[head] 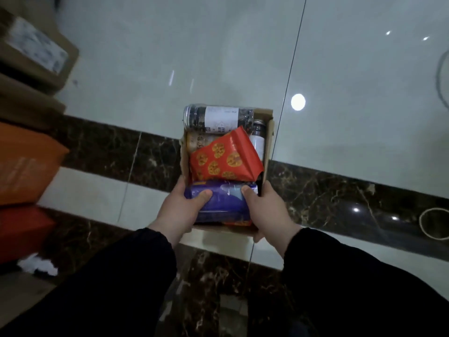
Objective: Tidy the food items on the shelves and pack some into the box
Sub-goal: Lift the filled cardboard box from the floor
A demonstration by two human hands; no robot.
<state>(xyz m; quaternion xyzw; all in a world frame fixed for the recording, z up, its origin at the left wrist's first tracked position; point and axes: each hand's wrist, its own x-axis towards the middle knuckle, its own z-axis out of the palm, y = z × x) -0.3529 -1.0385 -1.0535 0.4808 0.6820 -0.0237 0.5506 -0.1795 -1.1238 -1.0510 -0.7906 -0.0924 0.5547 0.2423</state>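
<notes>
A small cardboard box (269, 142) is held above the tiled floor, full of food items. My left hand (181, 210) grips its left near corner, thumb lying on a purple packet (222, 203) at the near end. My right hand (266, 210) grips the right near corner, thumb also on the purple packet. A red pouch with orange wheel patterns (224, 156) lies tilted in the middle. At the far end a clear jar with a silver lid and white label (218, 117) lies on its side. Another jar (258, 136) and a beige pack (195, 141) are partly hidden.
Cardboard boxes (31, 52) stand at the upper left. An orange package (26, 164) and a red one (21, 232) are stacked at the left edge, with crumpled white paper (38, 265) below. A cable loop (435, 223) lies on the glossy floor at right.
</notes>
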